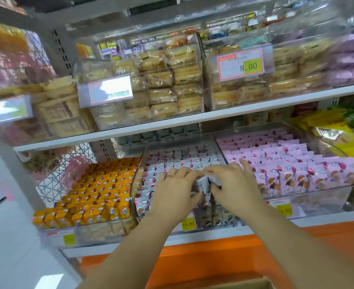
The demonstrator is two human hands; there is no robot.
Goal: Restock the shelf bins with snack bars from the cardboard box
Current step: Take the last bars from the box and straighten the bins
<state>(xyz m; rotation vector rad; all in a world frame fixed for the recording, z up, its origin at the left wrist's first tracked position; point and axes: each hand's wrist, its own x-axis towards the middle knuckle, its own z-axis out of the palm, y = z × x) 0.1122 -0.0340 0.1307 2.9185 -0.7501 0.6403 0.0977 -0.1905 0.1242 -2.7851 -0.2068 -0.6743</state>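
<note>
Both hands are over the middle clear bin (139, 163) on the lower shelf, which holds rows of white-wrapped snack bars (180, 158). Between them they hold a small bunch of white bars (204, 182) just above the rows. My left hand (175, 188) grips the bunch from the left, with a ring on one finger. My right hand (233, 184) pinches it from the right, its fingers curled. Only a corner of the cardboard box (253, 283) shows at the bottom edge.
An orange-bar bin (97, 188) stands to the left and a pink-bar bin (293, 163) to the right. The upper shelf (234, 109) carries clear bins of wrapped cakes with price tags. An orange ledge (224, 251) runs below the lower shelf.
</note>
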